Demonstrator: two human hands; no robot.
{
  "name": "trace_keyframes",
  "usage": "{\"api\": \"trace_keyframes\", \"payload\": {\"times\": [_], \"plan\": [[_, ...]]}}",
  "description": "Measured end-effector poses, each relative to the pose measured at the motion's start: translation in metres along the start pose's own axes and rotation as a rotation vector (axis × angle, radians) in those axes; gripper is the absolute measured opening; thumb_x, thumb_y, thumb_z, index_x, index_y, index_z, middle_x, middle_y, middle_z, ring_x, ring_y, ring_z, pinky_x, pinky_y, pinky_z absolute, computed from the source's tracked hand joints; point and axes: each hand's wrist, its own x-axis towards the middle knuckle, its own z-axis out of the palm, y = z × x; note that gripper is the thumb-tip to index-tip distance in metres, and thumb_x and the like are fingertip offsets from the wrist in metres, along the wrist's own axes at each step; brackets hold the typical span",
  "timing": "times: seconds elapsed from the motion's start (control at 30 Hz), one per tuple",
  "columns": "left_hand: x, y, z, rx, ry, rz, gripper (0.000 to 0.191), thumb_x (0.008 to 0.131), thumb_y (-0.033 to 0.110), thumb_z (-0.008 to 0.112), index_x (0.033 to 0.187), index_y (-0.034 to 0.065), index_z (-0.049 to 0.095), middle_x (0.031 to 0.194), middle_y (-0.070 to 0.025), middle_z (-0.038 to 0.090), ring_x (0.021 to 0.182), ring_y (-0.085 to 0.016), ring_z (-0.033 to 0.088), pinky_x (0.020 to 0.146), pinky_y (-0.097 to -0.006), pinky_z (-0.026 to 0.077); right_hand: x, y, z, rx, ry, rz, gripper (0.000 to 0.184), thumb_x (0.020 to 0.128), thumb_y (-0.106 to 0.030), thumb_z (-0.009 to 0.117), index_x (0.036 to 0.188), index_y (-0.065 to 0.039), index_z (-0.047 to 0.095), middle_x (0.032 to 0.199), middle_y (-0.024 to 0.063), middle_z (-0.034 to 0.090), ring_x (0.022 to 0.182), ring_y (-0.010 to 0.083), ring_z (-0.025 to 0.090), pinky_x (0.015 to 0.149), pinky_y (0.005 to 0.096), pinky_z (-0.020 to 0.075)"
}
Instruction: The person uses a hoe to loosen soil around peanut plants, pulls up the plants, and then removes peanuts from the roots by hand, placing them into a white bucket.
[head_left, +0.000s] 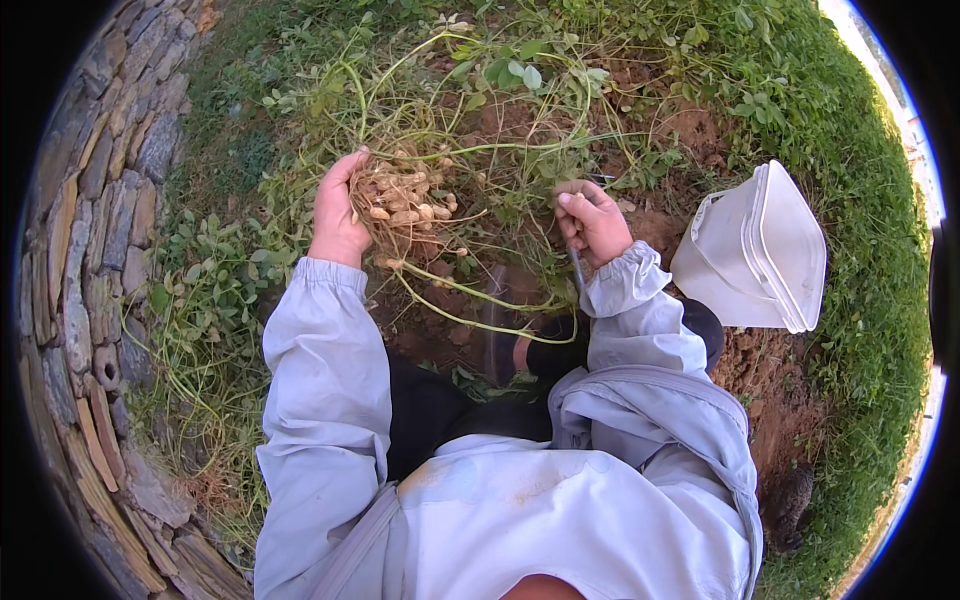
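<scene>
My left hand (339, 214) grips an uprooted peanut plant by its root end. A cluster of tan peanut pods (405, 201) hangs among the thin brown roots beside my fingers. Long green stems (480, 152) trail from the bunch to the right, and others curve down towards my legs. Apart from the bunch, my right hand (594, 225) has its fingers curled in and thumb pressed against them. A small tan bit, seemingly a peanut pod (578, 223), shows between those fingers; most of it is hidden.
A white square plastic bucket (720, 247) with a handle stands right of my right forearm. Stacked flat stones (97, 225) form a wall along the left. Leafy plants (765, 75) and reddish soil (780, 382) surround me. A dark brown object (789, 502) lies at lower right.
</scene>
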Motion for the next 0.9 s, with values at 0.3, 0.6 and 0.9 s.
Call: {"api": "trace_keyframes", "payload": {"times": [0.3, 0.6, 0.9], "plan": [[-0.009, 0.019, -0.011, -0.017, 0.027, 0.004, 0.008, 0.08, 0.011, 0.06, 0.085, 0.0052, 0.06, 0.081, -0.005, 0.063, 0.073, -0.02, 0.062, 0.069, -0.0346, 0.053, 0.02, 0.058, 0.029, -0.331, -0.236, 0.162, 0.013, 0.084, -0.013, 0.06, 0.093, -0.004, 0.059, 0.071, 0.0001, 0.057, 0.054, 0.0064, 0.051, 0.044, 0.0197, 0.0383], [-0.031, 0.01, -0.005, -0.007, 0.05, -0.071, 0.016, 0.083, 0.014, 0.057, 0.092, 0.0016, 0.057, 0.088, -0.0108, 0.063, 0.079, -0.024, 0.064, 0.073, -0.0386, 0.054, 0.119, 0.156, 0.035, -1.368, -0.232, -0.103, 0.027, 0.076, -0.021, 0.059, 0.095, -0.002, 0.063, 0.083, 0.0203, 0.061, 0.077, 0.0296, 0.062, 0.069, 0.0365, 0.0498], [-0.039, 0.004, 0.0, -0.043, 0.106, -0.097, 0.02, 0.085, 0.013, 0.053, 0.098, -0.0023, 0.057, 0.093, -0.0128, 0.064, 0.08, -0.023, 0.064, 0.073, -0.0362, 0.054, 0.184, 0.248, 0.022, -1.273, 0.099, 0.413, 0.033, 0.087, -0.025, 0.043, 0.107, -0.005, 0.061, 0.106, 0.0206, 0.06, 0.098, 0.0348, 0.059, 0.083, 0.0435, 0.048]]}}
